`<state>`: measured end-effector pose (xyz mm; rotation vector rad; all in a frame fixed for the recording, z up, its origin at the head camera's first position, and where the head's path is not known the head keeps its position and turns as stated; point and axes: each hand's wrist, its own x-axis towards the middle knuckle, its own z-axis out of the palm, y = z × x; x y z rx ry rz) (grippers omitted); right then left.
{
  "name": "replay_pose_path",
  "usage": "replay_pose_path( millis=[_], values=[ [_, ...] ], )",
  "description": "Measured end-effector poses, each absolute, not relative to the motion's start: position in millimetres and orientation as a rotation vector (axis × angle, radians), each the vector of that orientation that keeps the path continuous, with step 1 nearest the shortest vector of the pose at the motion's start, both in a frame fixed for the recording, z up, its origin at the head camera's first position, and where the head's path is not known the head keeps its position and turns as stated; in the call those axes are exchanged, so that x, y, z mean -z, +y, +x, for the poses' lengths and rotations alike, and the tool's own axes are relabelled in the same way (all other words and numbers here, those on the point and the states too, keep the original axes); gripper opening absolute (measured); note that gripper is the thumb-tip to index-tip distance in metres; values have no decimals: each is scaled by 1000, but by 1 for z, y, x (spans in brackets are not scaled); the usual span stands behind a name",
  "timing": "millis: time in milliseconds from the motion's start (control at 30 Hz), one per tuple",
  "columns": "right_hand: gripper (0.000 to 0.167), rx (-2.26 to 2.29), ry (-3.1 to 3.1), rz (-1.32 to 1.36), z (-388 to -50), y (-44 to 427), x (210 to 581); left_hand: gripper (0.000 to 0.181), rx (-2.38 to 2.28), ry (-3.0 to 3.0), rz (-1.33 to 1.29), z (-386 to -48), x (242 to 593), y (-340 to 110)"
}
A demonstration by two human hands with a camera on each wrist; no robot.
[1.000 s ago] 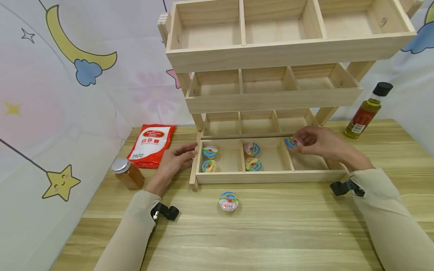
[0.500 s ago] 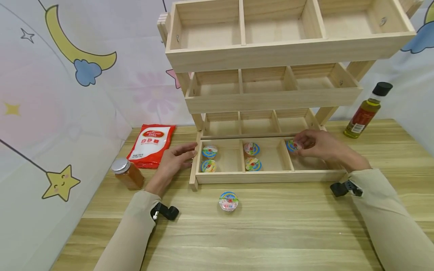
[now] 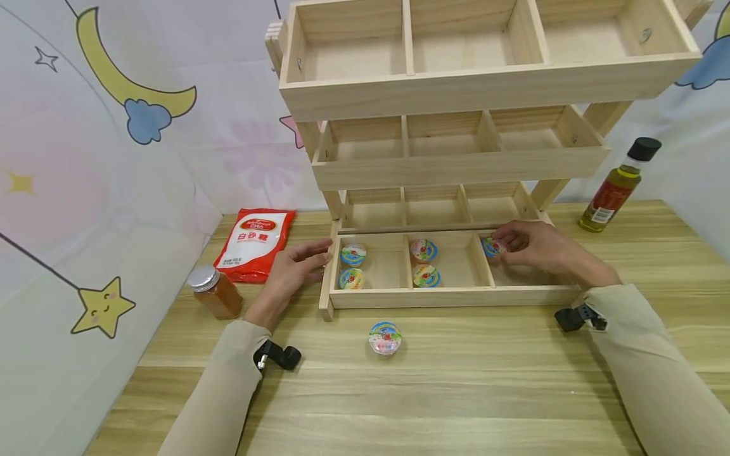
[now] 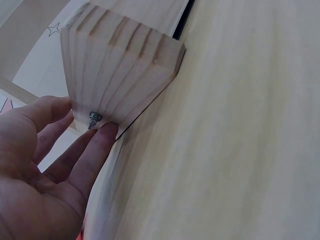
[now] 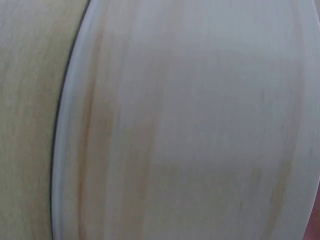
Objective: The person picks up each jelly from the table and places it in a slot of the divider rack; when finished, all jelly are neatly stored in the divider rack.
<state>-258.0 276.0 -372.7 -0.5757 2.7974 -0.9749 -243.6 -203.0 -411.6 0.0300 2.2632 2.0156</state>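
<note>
My right hand [image 3: 542, 246] reaches into the right compartment of the bottom wooden tray [image 3: 456, 297] and pinches a small jelly cup [image 3: 490, 246] near the divider. Fingers partly cover that cup. At the rack's left side, my left hand [image 3: 292, 272] touches the end of the wooden frame; in the left wrist view its fingertips rest on the wood [image 4: 120, 65] around a small screw [image 4: 94, 119]. Two jelly cups [image 3: 353, 254] sit in the left compartment and two more [image 3: 424, 251] in the middle one. Another jelly cup [image 3: 384, 338] lies on the table before the tray.
Higher tiers of the wooden rack [image 3: 456, 95] lean over the bottom tray. Left of it are a red-and-white sugar bag [image 3: 256, 244] and a spice jar [image 3: 217, 292]. An oil bottle [image 3: 611, 190] stands at the right. The tray's front board [image 5: 200, 120] fills the right wrist view.
My right hand has shifted very slightly right and down with the jelly cup, which sits a little lower in the right compartment. The left hand stays still.
</note>
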Motion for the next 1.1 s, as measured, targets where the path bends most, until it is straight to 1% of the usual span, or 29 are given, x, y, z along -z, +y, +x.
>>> replay_pose_path(
  millis=[267,633,867,967,1100],
  values=[
    [46,1010,2770,-547,-257,276,374,43,-2000,2278,43,-243,411,-202],
    [47,980,2763,-579,-259,280,374,43,-2015,2268,54,-244,412,-203],
    [39,906,2809,-661,-260,286,367,44,-2017,2262,64,-245,413,-204],
    [36,899,2843,-648,-258,287,363,44,-2011,2267,63,-245,413,-204],
    [39,865,2877,-605,-255,287,356,44,-2014,2269,63,-245,413,-205]
  ],
)
